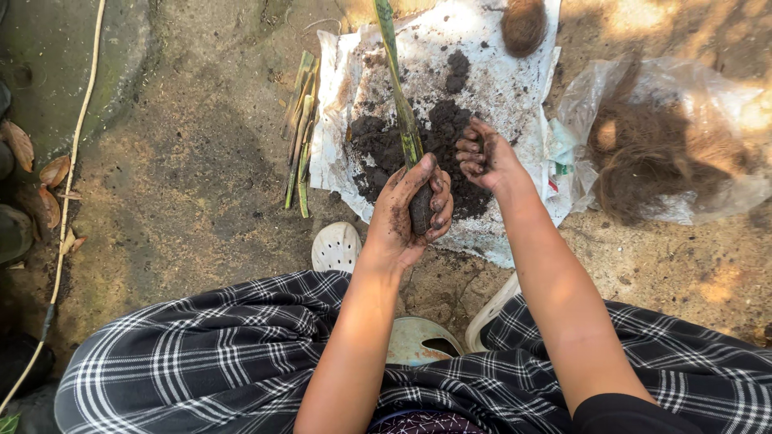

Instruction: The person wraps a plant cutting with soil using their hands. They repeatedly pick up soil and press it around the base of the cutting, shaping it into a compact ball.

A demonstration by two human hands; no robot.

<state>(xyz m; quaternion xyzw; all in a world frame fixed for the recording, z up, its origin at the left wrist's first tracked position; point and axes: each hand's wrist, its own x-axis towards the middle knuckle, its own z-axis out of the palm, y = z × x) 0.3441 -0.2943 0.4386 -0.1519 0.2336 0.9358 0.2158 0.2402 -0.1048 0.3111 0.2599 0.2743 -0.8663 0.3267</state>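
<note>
Clearly the left hand (410,213) has its fingers (439,202) wrapped shut around a dark clod of soil (421,210) packed about the foot of a long green stalk (400,96). The stalk rises out of the top of that fist, away from the person, and runs past the upper edge of the view. The right hand (485,157) hovers just beside it, off to the far side of the left fingertips, palm cupped and fingers (470,153) half curled, loose, holding nothing I can make out beyond smeared dirt.

Beneath both hands lies a heap of dark soil (378,149) on a white plastic sheet (515,80) spread over the bare ground (185,161). Cut strips of green stalk (301,133) lie on the ground beyond the left thumb side. A clear bag of brown fibre (655,149) sits past the right hand, and a brown husk (523,24) rests at the sheet's far end.

Judging by looks, the soil ball is damp, soft and crumbly, so it wants an even, enclosing squeeze rather than a pinch. The stalk seems stiff but light and would likely snap or bruise if bent; it is best supported low, right where it enters the soil.
</note>
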